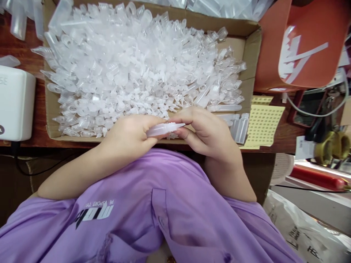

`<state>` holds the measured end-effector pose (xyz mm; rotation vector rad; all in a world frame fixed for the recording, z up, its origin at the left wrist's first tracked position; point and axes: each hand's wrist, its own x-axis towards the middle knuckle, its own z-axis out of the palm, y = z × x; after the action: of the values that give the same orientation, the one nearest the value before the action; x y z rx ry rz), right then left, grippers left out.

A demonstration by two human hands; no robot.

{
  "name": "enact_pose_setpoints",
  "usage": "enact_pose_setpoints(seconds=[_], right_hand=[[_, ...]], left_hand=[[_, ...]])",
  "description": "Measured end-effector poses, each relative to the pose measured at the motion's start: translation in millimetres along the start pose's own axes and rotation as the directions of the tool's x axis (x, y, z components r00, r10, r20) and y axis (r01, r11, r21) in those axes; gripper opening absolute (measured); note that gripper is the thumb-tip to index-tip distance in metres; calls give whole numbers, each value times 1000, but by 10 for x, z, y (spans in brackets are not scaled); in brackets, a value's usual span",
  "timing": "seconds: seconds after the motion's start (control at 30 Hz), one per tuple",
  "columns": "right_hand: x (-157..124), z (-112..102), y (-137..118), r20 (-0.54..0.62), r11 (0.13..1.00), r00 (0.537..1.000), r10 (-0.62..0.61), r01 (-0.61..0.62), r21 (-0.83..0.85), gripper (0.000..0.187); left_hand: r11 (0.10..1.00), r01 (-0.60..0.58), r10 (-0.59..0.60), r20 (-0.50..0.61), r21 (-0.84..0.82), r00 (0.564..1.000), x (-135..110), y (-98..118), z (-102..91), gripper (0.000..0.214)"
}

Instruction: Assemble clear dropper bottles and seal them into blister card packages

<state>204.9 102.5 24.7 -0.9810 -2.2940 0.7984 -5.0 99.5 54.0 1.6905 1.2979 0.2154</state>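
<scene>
My left hand (131,133) is closed around the body of a small translucent plastic tube (160,129), which lies nearly level and points right. At its other end, a pointed nozzle cap (177,126) sits between the thumb and fingers of my right hand (207,131). Both hands are over the front edge of a shallow cardboard box (248,58). Behind them, the box holds a heap of clear and white plastic caps and nozzles (142,65). Several empty tubes (240,128) lie in its front right corner.
Left of the box stands a white device (17,104) with a black cable. An orange bin (304,47) holding paper strips is at the back right. Yellow sticker sheets (264,124) lie beside the box, and a phone (308,107) rests farther right.
</scene>
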Motion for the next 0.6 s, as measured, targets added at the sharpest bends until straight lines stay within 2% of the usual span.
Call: enact_pose_setpoints(seconds=[0.07, 0.13, 0.2, 0.27, 0.33, 0.37, 0.43, 0.6], right_hand=[[-2, 21, -8, -13, 999, 999, 37, -37, 35, 21], [-33, 3, -8, -33, 988, 992, 126, -122, 92, 21], [-82, -50, -2, -83, 947, 952, 294, -279, 158, 24], [-125, -112, 8, -52, 871, 877, 478, -465, 159, 23], [-139, -148, 17, 110, 798, 799, 592, -600, 60, 16], [-133, -150, 21, 205, 780, 762, 614, -625, -15, 13], [-100, -123, 29, 334, 782, 716, 614, -609, -132, 13], [-28, -38, 68, 462, 878, 748, 477, -432, -207, 11]], left_hand=[[986, -59, 65, -32, 158, 997, -8, -2, 19, 43], [973, -75, 89, -56, 217, 994, -1, -7, 15, 44], [989, -42, 53, -75, 140, 996, 16, -18, -13, 31], [999, 39, -41, -64, -22, 997, 33, -35, -54, 23], [973, 131, -137, -20, -188, 990, 42, -53, -86, 27], [952, 164, -169, 6, -259, 986, 43, -60, -95, 30], [908, 201, -196, 50, -368, 979, 40, -65, -93, 34], [858, 209, -173, 119, -469, 978, 20, -47, -60, 34]])
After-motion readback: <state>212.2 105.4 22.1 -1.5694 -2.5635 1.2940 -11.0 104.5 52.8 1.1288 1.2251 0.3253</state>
